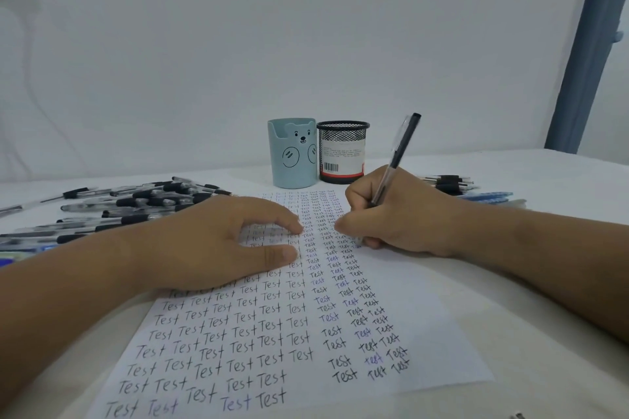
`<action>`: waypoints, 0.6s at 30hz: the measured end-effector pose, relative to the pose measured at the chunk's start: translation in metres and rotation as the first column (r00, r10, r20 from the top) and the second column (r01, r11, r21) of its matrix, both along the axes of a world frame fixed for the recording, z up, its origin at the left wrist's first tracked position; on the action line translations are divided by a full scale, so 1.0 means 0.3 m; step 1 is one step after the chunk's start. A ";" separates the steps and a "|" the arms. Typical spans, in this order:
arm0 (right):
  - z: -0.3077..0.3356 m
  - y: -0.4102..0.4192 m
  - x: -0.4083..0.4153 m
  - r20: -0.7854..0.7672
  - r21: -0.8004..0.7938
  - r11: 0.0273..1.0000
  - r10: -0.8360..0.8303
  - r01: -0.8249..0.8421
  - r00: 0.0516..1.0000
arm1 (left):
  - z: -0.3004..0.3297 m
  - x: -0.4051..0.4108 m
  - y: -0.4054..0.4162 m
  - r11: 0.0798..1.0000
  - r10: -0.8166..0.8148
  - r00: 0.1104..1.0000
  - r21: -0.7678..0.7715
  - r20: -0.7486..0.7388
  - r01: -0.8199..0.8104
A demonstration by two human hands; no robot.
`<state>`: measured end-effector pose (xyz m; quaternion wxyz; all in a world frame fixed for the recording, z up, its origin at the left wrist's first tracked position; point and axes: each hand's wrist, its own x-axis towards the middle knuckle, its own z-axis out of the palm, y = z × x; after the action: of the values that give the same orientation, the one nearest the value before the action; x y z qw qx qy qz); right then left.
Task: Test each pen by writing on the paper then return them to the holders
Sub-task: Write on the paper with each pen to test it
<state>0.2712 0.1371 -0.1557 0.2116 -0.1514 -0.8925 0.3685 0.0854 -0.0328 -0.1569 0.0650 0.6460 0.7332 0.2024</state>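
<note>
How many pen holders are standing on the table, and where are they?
2. The blue bear holder stands beyond the paper; the black mesh holder stands close on its right. No pens show above either rim.

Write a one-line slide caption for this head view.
Right hand writes with a pen on paper while left hand steadies it, holders behind.

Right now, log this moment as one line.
right hand: writing with black pen | left hand: flat on paper | holders: bear cup, mesh cup
</note>
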 end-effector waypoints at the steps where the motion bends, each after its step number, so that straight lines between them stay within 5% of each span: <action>1: 0.001 -0.002 -0.001 0.010 0.005 1.000 -0.002 0.002 1.000 | 0.000 0.000 0.000 1.000 0.000 1.000 0.002 0.004 0.000; 18: 0.005 -0.008 -0.005 0.027 0.049 0.999 0.011 -0.012 1.000 | -0.001 0.003 0.002 1.000 0.009 0.999 -0.012 0.036 -0.009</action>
<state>0.2696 0.1347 -0.1544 0.2012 -0.1459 -0.9049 0.3456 0.0863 -0.0320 -0.1573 0.0810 0.6386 0.7359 0.2102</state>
